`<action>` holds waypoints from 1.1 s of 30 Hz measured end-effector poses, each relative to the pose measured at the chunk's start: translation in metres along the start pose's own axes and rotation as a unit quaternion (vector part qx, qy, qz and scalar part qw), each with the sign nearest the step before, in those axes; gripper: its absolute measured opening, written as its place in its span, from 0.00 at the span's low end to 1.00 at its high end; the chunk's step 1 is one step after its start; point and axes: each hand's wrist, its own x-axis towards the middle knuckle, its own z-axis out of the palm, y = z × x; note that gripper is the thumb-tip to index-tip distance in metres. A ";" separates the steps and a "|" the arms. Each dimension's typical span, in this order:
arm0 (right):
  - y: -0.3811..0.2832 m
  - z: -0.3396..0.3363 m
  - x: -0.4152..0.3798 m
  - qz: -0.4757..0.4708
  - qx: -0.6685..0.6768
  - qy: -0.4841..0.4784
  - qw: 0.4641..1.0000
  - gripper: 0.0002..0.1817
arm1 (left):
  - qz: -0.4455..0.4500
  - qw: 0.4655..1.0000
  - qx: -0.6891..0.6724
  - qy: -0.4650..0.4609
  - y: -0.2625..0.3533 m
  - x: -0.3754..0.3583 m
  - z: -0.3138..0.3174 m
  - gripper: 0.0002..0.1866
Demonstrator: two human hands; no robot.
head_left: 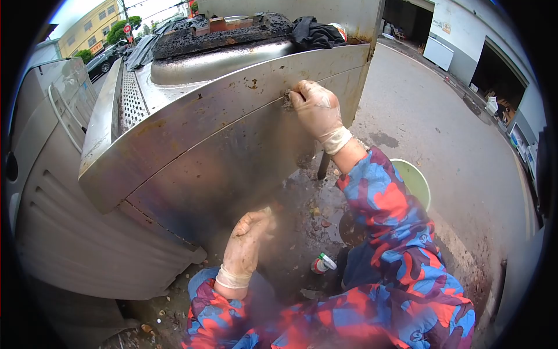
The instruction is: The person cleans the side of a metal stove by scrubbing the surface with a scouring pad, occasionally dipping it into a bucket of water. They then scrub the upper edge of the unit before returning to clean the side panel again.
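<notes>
Both hands wear thin, whitish see-through gloves. My right hand point(319, 110) is closed against the side panel of a stained metal stove point(215, 134), at the panel's seam. A small dark bit shows at its fingertips, too small to name. Lower down, my left hand point(247, 238) is held in front of the panel's lower part with its fingers curled together; what they hold, if anything, is hidden by blur. On top of the stove are a blackened, crusted burner part point(224, 39) and a dark cloth point(314, 34).
A light green bucket point(412, 181) stands beyond my right forearm. On the wet, littered ground near my knees is a spray bottle point(321, 264). A grey ribbed panel point(75, 215) stands at the left. A stove leg point(324, 166) shows below my right wrist.
</notes>
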 end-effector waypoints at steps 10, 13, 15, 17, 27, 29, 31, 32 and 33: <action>0.011 0.001 0.001 0.042 -0.020 0.016 0.999 0.07 | 0.005 1.000 0.003 0.002 0.002 -0.002 0.002 0.10; 0.006 0.001 0.003 0.017 -0.016 0.008 1.000 0.05 | -0.005 1.000 0.004 0.004 0.000 0.001 -0.002 0.09; -0.017 -0.002 -0.003 -0.056 0.031 -0.010 0.998 0.05 | -0.014 1.000 0.001 0.005 0.002 -0.001 0.002 0.09; -0.018 0.002 0.001 -0.059 0.021 0.037 0.997 0.06 | -0.021 1.000 -0.001 0.007 0.003 0.000 0.003 0.09; -0.004 0.001 0.015 -0.047 0.000 0.067 0.997 0.05 | -0.008 1.000 -0.009 0.006 0.002 -0.002 0.000 0.09; 0.005 -0.003 0.024 -0.020 -0.017 0.094 0.995 0.05 | -0.001 1.000 -0.012 0.001 0.002 -0.005 0.001 0.09; -0.003 -0.001 0.016 -0.043 -0.017 0.075 0.996 0.05 | -0.013 1.000 0.003 0.003 0.001 -0.001 -0.003 0.09; -0.011 -0.001 0.013 -0.064 -0.016 0.053 0.996 0.05 | -0.013 1.000 0.004 0.004 0.001 0.000 -0.002 0.09; -0.013 -0.001 0.013 -0.061 -0.031 0.048 0.997 0.06 | -0.008 1.000 -0.001 0.003 0.002 0.000 -0.001 0.09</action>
